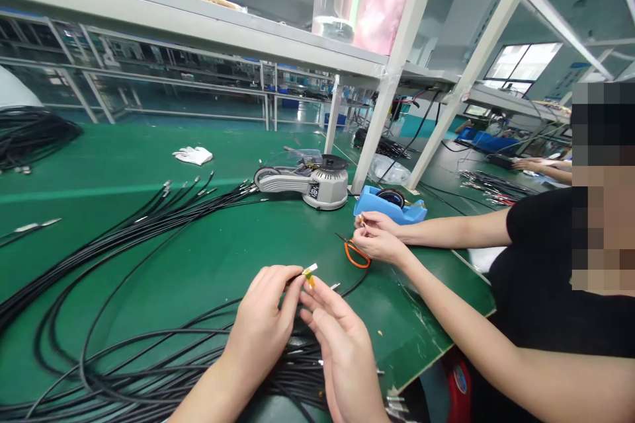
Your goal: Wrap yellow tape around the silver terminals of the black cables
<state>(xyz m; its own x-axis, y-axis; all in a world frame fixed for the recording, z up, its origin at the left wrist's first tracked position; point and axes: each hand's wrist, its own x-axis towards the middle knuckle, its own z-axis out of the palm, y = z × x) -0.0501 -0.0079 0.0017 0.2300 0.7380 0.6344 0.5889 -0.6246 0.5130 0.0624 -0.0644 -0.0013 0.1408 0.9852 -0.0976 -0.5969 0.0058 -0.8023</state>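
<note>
While the left hand (260, 327) and right hand (342, 360) pinch a yellow-taped cable end (309, 275) between their fingertips, coiled black cables (149, 370) lie below.

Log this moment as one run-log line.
left hand: holds black cable end | right hand: fingertips at yellow tape | beside: coiled black cables | co-worker's hands: above orange scissors

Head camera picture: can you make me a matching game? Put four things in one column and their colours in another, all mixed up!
Things:
1. Scissors handles
2. Glove
3. Tape holder
4. Cables

Colours:
A. black
B. orange
C. white
D. blue

Right pairs: 1-B, 2-C, 3-D, 4-A
</note>
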